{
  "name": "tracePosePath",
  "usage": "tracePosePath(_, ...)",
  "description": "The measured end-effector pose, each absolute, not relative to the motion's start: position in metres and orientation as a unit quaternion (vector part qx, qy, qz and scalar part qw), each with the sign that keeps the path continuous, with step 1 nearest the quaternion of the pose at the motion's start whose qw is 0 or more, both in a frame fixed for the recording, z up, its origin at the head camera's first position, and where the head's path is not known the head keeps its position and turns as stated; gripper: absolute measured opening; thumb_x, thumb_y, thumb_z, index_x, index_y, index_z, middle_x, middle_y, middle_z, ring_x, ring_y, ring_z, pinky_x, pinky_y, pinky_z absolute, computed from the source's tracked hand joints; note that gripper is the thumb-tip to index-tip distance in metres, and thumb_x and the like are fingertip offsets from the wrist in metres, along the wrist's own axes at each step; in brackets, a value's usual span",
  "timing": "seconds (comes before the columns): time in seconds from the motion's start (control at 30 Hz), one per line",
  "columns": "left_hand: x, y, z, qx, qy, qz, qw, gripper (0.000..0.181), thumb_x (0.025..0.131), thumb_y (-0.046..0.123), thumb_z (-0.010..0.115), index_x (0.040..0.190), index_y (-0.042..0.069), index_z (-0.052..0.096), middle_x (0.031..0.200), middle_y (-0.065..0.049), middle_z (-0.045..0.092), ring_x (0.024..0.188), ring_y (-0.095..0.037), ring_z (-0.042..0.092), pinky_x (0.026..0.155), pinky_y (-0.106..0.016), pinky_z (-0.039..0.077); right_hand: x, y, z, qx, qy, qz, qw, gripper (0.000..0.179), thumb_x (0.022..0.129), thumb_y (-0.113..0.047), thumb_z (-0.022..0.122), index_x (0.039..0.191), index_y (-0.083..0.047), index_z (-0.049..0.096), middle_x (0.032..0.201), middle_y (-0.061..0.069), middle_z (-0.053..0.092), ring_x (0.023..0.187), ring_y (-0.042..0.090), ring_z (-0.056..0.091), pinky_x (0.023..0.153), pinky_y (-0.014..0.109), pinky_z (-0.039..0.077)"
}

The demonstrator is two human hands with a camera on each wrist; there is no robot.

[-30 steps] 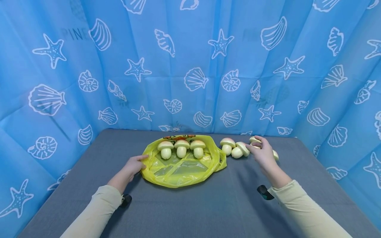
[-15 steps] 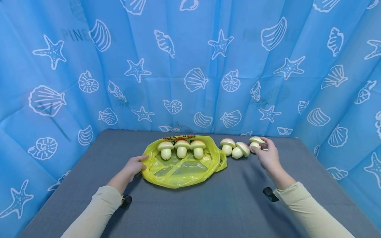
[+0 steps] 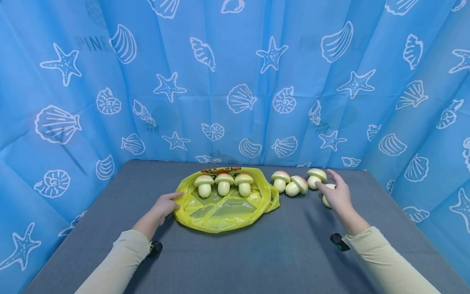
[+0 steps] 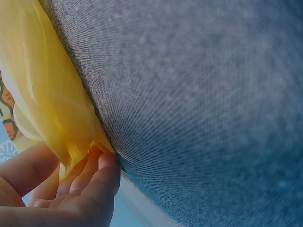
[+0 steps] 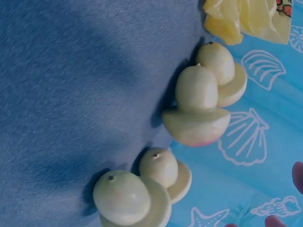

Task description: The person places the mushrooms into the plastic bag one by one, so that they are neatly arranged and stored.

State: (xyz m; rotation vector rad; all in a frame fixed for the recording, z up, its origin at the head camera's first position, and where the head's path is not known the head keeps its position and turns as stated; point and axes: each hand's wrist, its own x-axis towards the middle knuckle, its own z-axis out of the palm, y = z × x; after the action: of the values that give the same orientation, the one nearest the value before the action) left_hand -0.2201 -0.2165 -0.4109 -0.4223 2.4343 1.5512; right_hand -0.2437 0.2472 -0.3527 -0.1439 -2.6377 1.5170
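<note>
A yellow plastic bag (image 3: 227, 222) lies with its mouth spread. Three toy mushrooms (image 3: 225, 183) stand in a row inside it. My left hand (image 3: 163, 207) pinches the bag's left rim; in the left wrist view, thumb and fingers (image 4: 102, 184) close on the gathered plastic. To the right of the bag lie several more mushrooms (image 3: 280, 181), pale with pinkish cap tops. My right hand (image 3: 339, 198) is spread beside the rightmost mushroom (image 3: 328, 201), which it partly covers, and holds nothing. The right wrist view shows these loose mushrooms (image 5: 196, 90) close together, with only fingertips at its right edge.
Everything lies on a grey cloth-covered table (image 3: 235, 265). A blue curtain (image 3: 235, 81) printed with shells and starfish hangs behind the table and along both sides.
My right hand has shifted right, from above the loose mushrooms to beside the rightmost one, uncovering another mushroom at the back. The left hand and the bag stay put.
</note>
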Motion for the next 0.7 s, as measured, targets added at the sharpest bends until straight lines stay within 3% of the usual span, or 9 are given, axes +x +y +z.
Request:
tracePosePath(0.27,-0.220,-0.216,-0.411,-0.151,0.830,0.525,0.111,0.058,0.092,-0.009,0.043,0.148,0.001,0.037,0.154,-0.029,0.022,0.141,-0.044,0.019,0.110,-0.055,0.026,-0.244,0.255,-0.356,-0.062,-0.868,0.491,0.040,0.074,0.099,-0.027,0.052,0.156,-0.004,0.012,0.159,0.025,0.003,0.144,0.045,0.004,0.109,0.063,0.019)
tracePosePath(0.7,-0.220,-0.216,-0.410,-0.150,0.832,0.523,0.112,0.057,0.093,-0.009,0.043,0.148,0.001,0.037,0.154,-0.029,0.022,0.141,-0.045,0.019,0.110,-0.056,0.025,-0.254,0.272,-0.372,-0.077,-0.899,0.428,0.050,0.077,0.095,-0.019,0.059,0.155,-0.002,0.014,0.156,0.032,-0.003,0.139,0.056,0.000,0.108,0.067,0.011)
